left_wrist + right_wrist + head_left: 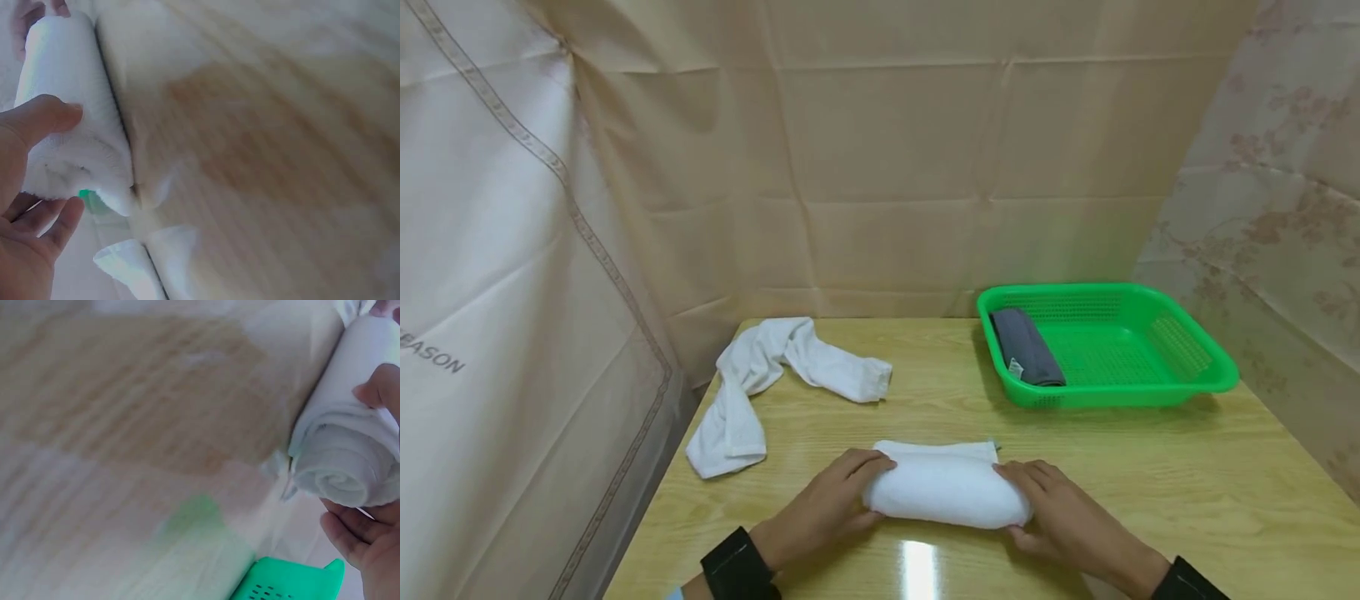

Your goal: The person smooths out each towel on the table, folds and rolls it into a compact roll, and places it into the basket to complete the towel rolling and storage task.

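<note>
A white towel [947, 492], rolled into a thick cylinder with a short flat flap at its far side, lies on the table near the front. My left hand [838, 496] grips its left end, thumb on one side and fingers on the other, as the left wrist view shows. At the right end, my right hand [1060, 517] holds the roll the same way. The spiral of the rolled towel [347, 469] shows in the right wrist view. Behind and left, a second white towel [775, 358] lies crumpled in a bent strip.
A green plastic basket [1150, 398] stands at the back right of the wooden table [820, 433]. Inside it, against the left wall, lies a rolled dark grey towel [1028, 348]. Beige cloth [880, 167] hangs behind the table, with pale cloths at both sides.
</note>
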The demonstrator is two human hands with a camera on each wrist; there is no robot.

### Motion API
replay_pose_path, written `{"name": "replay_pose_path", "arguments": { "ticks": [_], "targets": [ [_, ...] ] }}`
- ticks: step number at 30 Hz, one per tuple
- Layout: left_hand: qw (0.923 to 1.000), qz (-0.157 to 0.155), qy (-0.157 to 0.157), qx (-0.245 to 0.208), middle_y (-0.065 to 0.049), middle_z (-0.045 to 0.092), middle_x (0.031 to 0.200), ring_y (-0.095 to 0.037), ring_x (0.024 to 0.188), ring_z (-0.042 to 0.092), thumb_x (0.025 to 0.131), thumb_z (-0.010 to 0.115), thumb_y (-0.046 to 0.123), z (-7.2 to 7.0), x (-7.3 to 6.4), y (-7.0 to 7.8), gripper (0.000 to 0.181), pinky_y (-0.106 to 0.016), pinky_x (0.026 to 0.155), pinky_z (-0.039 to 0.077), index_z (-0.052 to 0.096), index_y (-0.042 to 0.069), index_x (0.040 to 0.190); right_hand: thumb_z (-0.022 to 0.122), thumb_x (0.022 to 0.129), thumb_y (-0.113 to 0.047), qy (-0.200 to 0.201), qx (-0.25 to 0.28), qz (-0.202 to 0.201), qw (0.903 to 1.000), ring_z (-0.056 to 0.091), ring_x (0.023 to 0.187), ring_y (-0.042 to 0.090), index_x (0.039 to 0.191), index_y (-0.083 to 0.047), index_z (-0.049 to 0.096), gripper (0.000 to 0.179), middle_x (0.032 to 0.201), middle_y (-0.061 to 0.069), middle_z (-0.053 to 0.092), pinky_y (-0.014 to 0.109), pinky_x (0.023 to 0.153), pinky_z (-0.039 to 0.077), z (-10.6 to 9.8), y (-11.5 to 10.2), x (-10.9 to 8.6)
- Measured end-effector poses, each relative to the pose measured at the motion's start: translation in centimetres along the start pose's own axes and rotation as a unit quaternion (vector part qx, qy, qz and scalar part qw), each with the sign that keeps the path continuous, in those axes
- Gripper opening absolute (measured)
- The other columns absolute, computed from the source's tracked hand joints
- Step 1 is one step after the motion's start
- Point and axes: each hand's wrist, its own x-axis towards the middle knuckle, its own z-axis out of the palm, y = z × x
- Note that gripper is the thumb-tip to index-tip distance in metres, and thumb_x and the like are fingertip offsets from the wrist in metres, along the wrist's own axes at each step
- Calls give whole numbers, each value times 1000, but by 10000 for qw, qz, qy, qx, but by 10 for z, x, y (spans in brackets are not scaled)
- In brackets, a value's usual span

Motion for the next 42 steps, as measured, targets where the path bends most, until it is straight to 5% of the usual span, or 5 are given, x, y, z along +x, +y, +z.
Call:
{"name": "replay_pose_path", "arguments": {
  "ticks": [12, 24, 33, 39, 42],
  "targets": [
    [9911, -679, -929, -675, -3, 58, 133, -15, 119, 55, 90, 79, 24, -11, 12, -1, 58, -33, 99, 51, 56, 8, 141, 84, 86, -32, -886, 1925, 293, 9768, 64, 95, 5, 128, -7, 65, 53, 117, 3, 72, 28, 73, 55, -7, 18, 14],
    [9764, 610, -1181, 1700, -11, 46, 145, -28, 131, 45, 81, 72, 41, 7, 42, 19, 97, -54, 104, 40, 28, 8, 160, 79, 90, -30, -1397, 2782, 578, 9485, 62, 81, 1, 125, -8, 65, 43, 102, -7, 72, 24, 66, 52, -12, 31, 21],
    [9697, 405, -1028, 2177, -6, 56, 131, -24, 118, 55, 77, 80, 68, 24, 56, 9, 102, -44, 97, 48, 40, 11, 151, 69, 100, -31, -2138, 3523, 1397, 9004, 62, 97, 16, 140, -2, 54, 52, 117, 6, 65, 32, 76, 53, -18, 23, 30],
    [9777, 237, -1148, 1740, -6, 61, 126, -23, 113, 59, 81, 80, 58, 24, 67, 0, 90, -42, 92, 51, 45, 10, 148, 64, 96, -28, -1186, 964, 659, 9861, 48, 125, 40, 155, -8, 38, 68, 145, 19, 46, 62, 93, 44, -12, -19, 35],
    [9822, 86, -1233, 1415, -5, 62, 126, -21, 113, 59, 79, 82, 56, 23, 73, -6, 90, -40, 91, 50, 45, 10, 148, 72, 89, -50, -441, -659, 129, 9968, 50, 120, 44, 154, -6, 39, 85, 140, 22, 49, 64, 92, 44, 5, -29, 42]
  ]
}}
